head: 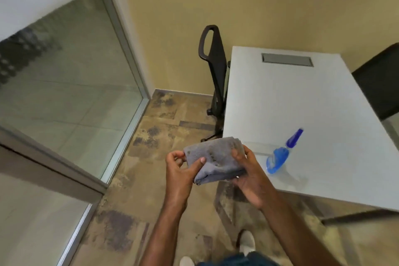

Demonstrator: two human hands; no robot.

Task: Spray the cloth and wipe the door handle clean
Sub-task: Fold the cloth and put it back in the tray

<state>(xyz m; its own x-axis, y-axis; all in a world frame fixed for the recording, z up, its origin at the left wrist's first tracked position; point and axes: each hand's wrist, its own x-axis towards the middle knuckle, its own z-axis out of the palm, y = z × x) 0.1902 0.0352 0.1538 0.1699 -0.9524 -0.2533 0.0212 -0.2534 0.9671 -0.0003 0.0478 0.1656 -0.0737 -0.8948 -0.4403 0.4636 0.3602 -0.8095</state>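
A folded grey cloth [216, 157] with a few dark damp spots is held in front of me, over the floor just off the table's near left corner. My left hand [183, 170] pinches its left edge, thumb on top. My right hand [250, 177] grips its right side from below. A blue spray bottle [280, 155] stands on the white table [302, 97], just right of my right hand, nozzle pointing away. No door handle is in view.
A glass partition [71, 84] with a metal frame runs along the left. A black office chair [213, 67] is tucked at the table's left side, and another dark chair [380, 84] sits at the far right. Patterned carpet [151, 157] lies underfoot.
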